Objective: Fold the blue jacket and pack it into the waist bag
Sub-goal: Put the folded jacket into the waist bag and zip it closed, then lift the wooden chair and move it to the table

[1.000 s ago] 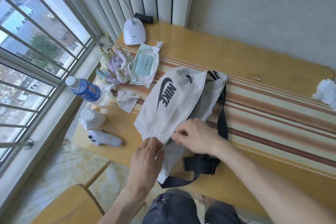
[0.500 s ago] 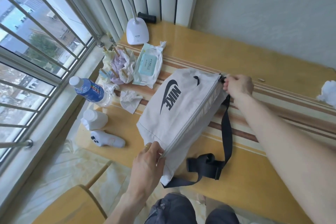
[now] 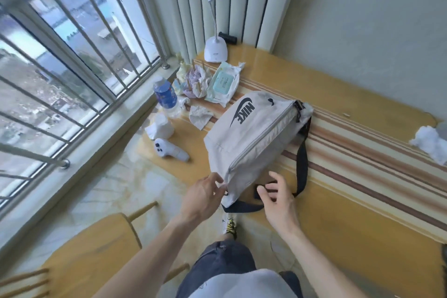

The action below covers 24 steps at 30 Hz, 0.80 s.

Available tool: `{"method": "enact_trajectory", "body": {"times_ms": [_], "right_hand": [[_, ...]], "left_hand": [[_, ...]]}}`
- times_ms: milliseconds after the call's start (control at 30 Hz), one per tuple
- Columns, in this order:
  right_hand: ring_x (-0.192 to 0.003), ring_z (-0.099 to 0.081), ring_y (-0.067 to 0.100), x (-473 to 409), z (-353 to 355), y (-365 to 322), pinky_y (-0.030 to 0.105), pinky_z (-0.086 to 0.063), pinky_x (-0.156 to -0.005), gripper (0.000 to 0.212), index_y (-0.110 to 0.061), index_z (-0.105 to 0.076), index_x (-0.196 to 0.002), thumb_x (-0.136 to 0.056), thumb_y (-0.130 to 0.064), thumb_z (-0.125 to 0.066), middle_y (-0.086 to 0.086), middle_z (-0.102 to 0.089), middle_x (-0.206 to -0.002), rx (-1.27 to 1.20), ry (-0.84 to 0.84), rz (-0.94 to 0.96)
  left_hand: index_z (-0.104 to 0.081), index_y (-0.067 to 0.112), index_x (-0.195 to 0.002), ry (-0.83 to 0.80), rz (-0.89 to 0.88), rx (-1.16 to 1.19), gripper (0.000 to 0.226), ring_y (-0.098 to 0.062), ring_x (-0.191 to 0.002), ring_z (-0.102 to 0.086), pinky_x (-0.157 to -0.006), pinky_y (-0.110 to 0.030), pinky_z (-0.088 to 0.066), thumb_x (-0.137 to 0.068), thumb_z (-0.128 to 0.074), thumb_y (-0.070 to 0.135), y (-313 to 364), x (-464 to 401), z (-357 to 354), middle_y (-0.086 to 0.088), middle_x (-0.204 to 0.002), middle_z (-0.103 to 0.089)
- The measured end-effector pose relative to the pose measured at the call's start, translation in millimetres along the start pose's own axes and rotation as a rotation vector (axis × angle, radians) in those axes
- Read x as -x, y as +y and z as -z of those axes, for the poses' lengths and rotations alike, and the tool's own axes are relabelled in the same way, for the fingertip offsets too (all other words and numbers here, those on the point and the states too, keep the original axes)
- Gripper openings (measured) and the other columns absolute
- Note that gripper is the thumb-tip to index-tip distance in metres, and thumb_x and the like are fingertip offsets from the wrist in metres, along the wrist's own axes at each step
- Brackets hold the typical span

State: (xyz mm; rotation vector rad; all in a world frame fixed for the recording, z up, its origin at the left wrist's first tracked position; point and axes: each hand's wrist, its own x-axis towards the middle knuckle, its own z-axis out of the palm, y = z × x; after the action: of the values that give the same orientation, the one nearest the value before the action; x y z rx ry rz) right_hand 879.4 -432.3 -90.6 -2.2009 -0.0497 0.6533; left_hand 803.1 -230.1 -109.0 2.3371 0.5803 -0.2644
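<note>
The white Nike waist bag [image 3: 244,133] lies bulging on the wooden table [image 3: 350,213], its grey zipper closed along its whole length. A black strap [image 3: 302,164] loops from its far end round to the near end. My left hand [image 3: 203,196] touches the bag's near corner with loose fingers, and I cannot tell if it pinches the fabric. Just right of that corner, my right hand [image 3: 278,198] hovers over the black strap buckle with spread fingers, holding nothing. No blue jacket is visible.
A white lamp [image 3: 215,48], wipes pack [image 3: 223,83], crumpled tissues [image 3: 199,117], a blue-labelled bottle [image 3: 165,97], a white jar [image 3: 160,127] and a white controller [image 3: 170,151] crowd the table's left end. White wadding [image 3: 429,141] lies far right. A wooden chair [image 3: 79,254] stands below left.
My right hand left the far end of the zipper and came back to the near end by the buckle. The view pulled back and higher. The left hand loosened at the corner.
</note>
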Motion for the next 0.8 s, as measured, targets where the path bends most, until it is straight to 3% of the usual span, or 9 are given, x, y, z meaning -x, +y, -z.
{"method": "enact_trajectory", "body": {"times_ms": [167,267,333,433,567,733,800], "right_hand": [[-0.091,-0.063,0.004,80,-3,11,0.039,-0.052,-0.087,0.035,-0.025,-0.053,-0.129,-0.097,-0.037,-0.060,-0.011,-0.066,-0.103,0.020,-0.024,0.076],[-0.084,-0.061,0.005,139,-23,20,0.031,-0.045,-0.082,0.032,-0.020,-0.057,-0.126,-0.097,-0.031,-0.063,-0.004,-0.067,-0.101,0.020,-0.045,0.162],[-0.084,-0.063,0.011,184,-42,27,0.030,-0.043,-0.081,0.030,-0.018,-0.058,-0.124,-0.097,-0.030,-0.063,0.001,-0.067,-0.102,-0.010,-0.086,0.163],[-0.092,-0.069,0.019,250,-73,35,0.037,-0.052,-0.081,0.027,-0.021,-0.059,-0.120,-0.097,-0.034,-0.062,0.004,-0.070,-0.106,-0.043,-0.193,0.171],[-0.096,-0.070,0.018,322,-124,33,0.046,-0.058,-0.087,0.028,-0.025,-0.059,-0.120,-0.095,-0.039,-0.063,0.003,-0.071,-0.107,-0.077,-0.341,0.213],[-0.092,-0.065,0.011,405,-186,22,0.023,-0.049,-0.070,0.028,-0.028,-0.054,-0.124,-0.098,-0.040,-0.058,-0.008,-0.065,-0.101,-0.091,-0.491,0.285],[-0.091,-0.060,0.002,433,-208,15,0.023,-0.050,-0.072,0.027,-0.036,-0.052,-0.124,-0.098,-0.044,-0.057,-0.017,-0.062,-0.100,-0.056,-0.564,0.331]], "left_hand": [[-0.065,0.019,-0.104,0.080,0.042,-0.007,0.024,-0.021,-0.091,-0.065,-0.070,-0.032,-0.047,-0.098,-0.050,0.038,-16,106,-9,0.001,-0.096,-0.072],[-0.067,0.018,-0.104,0.122,0.099,-0.044,0.025,-0.022,-0.095,-0.065,-0.070,-0.030,-0.046,-0.098,-0.052,0.037,-35,186,-18,-0.001,-0.102,-0.073],[-0.068,0.020,-0.102,0.117,0.186,-0.027,0.026,-0.024,-0.095,-0.067,-0.073,-0.032,-0.053,-0.096,-0.052,0.039,-52,244,-22,-0.002,-0.103,-0.074],[-0.069,0.022,-0.102,0.132,0.310,-0.017,0.027,-0.027,-0.094,-0.068,-0.080,-0.040,-0.057,-0.094,-0.051,0.041,-80,329,-15,-0.002,-0.101,-0.073],[-0.067,0.023,-0.111,0.282,0.474,-0.052,0.030,-0.025,-0.101,-0.065,-0.084,-0.037,-0.054,-0.096,-0.051,0.043,-124,426,11,-0.002,-0.113,-0.070],[-0.064,0.026,-0.115,0.456,0.660,-0.141,0.034,-0.025,-0.108,-0.064,-0.089,-0.041,-0.053,-0.092,-0.050,0.046,-182,528,44,-0.002,-0.116,-0.064],[-0.063,0.027,-0.115,0.529,0.688,-0.150,0.032,-0.024,-0.105,-0.063,-0.088,-0.041,-0.053,-0.091,-0.052,0.046,-197,554,56,-0.002,-0.113,-0.063]]}}
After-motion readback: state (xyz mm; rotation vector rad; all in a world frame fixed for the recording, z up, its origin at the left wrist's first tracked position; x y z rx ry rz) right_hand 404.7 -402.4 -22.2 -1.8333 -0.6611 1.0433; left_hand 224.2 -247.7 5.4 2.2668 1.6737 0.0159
